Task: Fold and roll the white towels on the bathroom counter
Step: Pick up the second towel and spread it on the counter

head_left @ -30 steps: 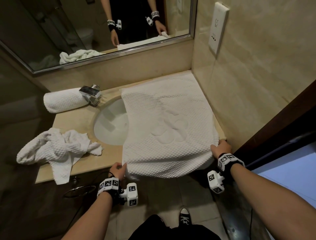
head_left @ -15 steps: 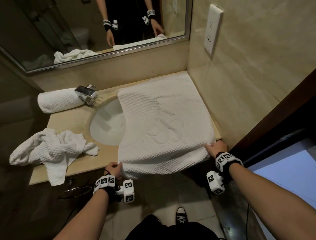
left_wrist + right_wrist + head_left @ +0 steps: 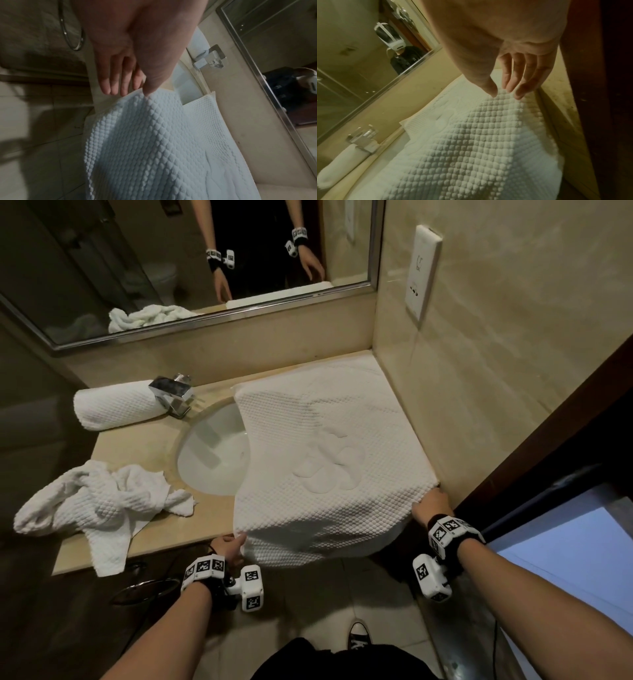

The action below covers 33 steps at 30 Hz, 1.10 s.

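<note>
- A white waffle-textured towel [image 3: 329, 460] lies spread flat over the right part of a beige bathroom counter [image 3: 144, 446], its left side covering part of the sink [image 3: 212, 457] and its right side against the wall.
- The near edge of the towel hangs over the counter's front, toward the person.
- The left hand [image 3: 227, 547] pinches the near left corner: in the left wrist view the thumb sits on top of the cloth and the nearly straight fingers [image 3: 118, 83] go under it.
- The right hand [image 3: 431, 505] holds the near right corner the same way, thumb on top and fingers [image 3: 517, 79] slightly bent beneath the edge.
- The step in hand appears to be a lengthwise fold or the start of a roll from the near edge.
- To do it well, both corners should likely rise together and travel evenly, so the edge stays straight and parallel to the back wall.
- The part over the sink has no support, so the cloth may sag there; keeping light tension between the hands should help.
- A rolled towel [image 3: 116, 405] already lies at the back left, beside the faucet [image 3: 173, 393].
- A crumpled towel [image 3: 99, 505] lies at the front left, partly hanging over the counter edge, not yet folded.
</note>
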Each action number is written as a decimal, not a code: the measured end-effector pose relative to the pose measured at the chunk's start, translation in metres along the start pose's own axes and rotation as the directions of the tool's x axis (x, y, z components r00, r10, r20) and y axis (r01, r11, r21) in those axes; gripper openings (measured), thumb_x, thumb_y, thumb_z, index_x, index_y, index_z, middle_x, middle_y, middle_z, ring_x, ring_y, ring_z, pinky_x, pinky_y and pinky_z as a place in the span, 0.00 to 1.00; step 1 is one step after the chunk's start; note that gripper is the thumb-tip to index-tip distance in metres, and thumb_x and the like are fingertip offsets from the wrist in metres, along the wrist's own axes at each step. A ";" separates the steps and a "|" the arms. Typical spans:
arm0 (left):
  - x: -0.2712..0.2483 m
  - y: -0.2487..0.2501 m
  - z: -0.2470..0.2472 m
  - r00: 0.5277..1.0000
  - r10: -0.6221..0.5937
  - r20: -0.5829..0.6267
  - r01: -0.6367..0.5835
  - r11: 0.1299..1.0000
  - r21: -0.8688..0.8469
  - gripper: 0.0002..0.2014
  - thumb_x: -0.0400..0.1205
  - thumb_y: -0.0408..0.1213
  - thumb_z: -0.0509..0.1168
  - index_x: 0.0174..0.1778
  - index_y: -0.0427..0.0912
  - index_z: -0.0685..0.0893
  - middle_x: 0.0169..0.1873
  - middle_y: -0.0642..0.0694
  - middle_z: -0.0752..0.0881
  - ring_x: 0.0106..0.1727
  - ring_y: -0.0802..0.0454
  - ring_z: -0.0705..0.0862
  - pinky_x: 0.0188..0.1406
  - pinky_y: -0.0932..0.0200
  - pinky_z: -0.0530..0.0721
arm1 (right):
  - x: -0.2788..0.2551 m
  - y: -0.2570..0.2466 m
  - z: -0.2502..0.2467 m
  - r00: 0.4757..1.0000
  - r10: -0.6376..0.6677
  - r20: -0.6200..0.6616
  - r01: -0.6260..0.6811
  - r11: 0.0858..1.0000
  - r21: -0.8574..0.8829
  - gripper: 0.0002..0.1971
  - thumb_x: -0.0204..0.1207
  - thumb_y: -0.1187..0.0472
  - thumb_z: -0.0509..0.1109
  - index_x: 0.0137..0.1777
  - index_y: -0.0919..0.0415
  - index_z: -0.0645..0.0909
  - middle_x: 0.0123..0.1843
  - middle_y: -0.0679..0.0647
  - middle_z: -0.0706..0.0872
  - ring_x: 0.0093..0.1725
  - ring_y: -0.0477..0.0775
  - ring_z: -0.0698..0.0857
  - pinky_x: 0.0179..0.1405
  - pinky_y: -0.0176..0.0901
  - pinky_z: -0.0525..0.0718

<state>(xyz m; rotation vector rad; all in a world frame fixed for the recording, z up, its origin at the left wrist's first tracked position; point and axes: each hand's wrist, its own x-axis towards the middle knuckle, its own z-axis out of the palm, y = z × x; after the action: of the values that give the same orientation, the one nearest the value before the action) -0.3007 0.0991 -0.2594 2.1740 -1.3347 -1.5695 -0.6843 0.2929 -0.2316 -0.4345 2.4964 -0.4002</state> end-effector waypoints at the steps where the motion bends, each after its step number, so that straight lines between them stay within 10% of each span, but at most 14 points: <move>1: 0.005 -0.002 -0.002 1.000 -0.006 0.001 0.006 1.000 0.002 0.10 0.81 0.35 0.69 0.38 0.34 0.80 0.32 0.36 0.82 0.37 0.39 0.82 0.44 0.44 0.86 | -0.002 -0.001 0.000 1.000 -0.007 -0.020 0.008 0.999 0.031 0.24 0.79 0.61 0.67 0.71 0.73 0.72 0.71 0.70 0.76 0.69 0.69 0.78 0.66 0.55 0.79; 6: 0.027 0.017 -0.017 0.998 0.043 -0.047 -0.041 0.998 0.053 0.17 0.82 0.32 0.63 0.25 0.33 0.79 0.14 0.42 0.76 0.19 0.48 0.72 0.26 0.60 0.70 | -0.003 -0.028 -0.003 0.983 -0.181 0.023 0.176 0.973 0.149 0.10 0.77 0.57 0.71 0.53 0.60 0.77 0.56 0.60 0.87 0.60 0.62 0.84 0.61 0.49 0.81; 11: 0.006 0.074 -0.019 0.989 0.149 0.009 -0.149 0.989 0.011 0.11 0.85 0.31 0.60 0.36 0.33 0.78 0.27 0.40 0.82 0.22 0.48 0.76 0.16 0.67 0.73 | 0.000 -0.068 -0.013 0.955 -0.287 0.080 0.247 0.912 0.327 0.09 0.76 0.57 0.74 0.50 0.59 0.81 0.52 0.58 0.90 0.51 0.58 0.89 0.57 0.50 0.85; 17: 0.005 0.093 -0.021 0.980 0.186 -0.074 -0.173 0.974 0.148 0.13 0.69 0.43 0.72 0.30 0.35 0.83 0.27 0.38 0.81 0.37 0.44 0.79 0.38 0.47 0.81 | -0.008 -0.105 -0.020 0.908 -0.390 0.151 0.305 0.864 0.400 0.09 0.78 0.58 0.72 0.53 0.63 0.83 0.48 0.56 0.91 0.44 0.53 0.90 0.48 0.47 0.87; 21: -0.008 0.085 -0.017 0.989 0.131 -0.068 -0.091 0.904 0.418 0.23 0.79 0.44 0.70 0.62 0.27 0.83 0.60 0.33 0.86 0.62 0.37 0.84 0.63 0.49 0.81 | -0.019 -0.131 -0.009 0.884 -0.417 0.213 0.292 0.846 0.446 0.09 0.78 0.59 0.72 0.52 0.64 0.84 0.48 0.57 0.91 0.45 0.55 0.91 0.45 0.46 0.87; 24: -0.004 0.082 -0.012 0.992 0.116 -0.041 -0.088 0.906 0.415 0.27 0.80 0.43 0.71 0.70 0.28 0.77 0.67 0.33 0.81 0.69 0.38 0.80 0.66 0.52 0.76 | -0.028 -0.150 0.005 0.861 -0.441 0.255 0.296 0.840 0.455 0.10 0.78 0.59 0.71 0.53 0.65 0.84 0.48 0.57 0.91 0.46 0.55 0.91 0.44 0.45 0.87; 28: -0.002 0.086 -0.005 0.990 0.137 0.021 -0.134 0.902 0.410 0.10 0.79 0.42 0.72 0.38 0.38 0.84 0.39 0.37 0.84 0.44 0.45 0.83 0.42 0.57 0.77 | -0.045 -0.168 0.027 0.826 -0.461 0.324 0.300 0.846 0.440 0.10 0.78 0.59 0.71 0.53 0.65 0.84 0.47 0.56 0.92 0.45 0.54 0.91 0.39 0.40 0.86; 33: 0.006 0.113 -0.004 0.969 0.173 0.178 -0.236 0.863 0.446 0.22 0.80 0.44 0.70 0.23 0.45 0.70 0.22 0.48 0.71 0.28 0.51 0.72 0.30 0.61 0.70 | -0.065 -0.185 0.052 0.774 -0.434 0.461 0.236 0.873 0.427 0.04 0.77 0.60 0.73 0.46 0.61 0.84 0.47 0.58 0.91 0.41 0.52 0.89 0.44 0.42 0.88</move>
<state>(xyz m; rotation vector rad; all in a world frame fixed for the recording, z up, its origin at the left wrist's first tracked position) -0.3612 0.0258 -0.1970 2.0907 -2.0964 -1.4441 -0.5629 0.1411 -0.1724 -0.7447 1.7375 -0.7342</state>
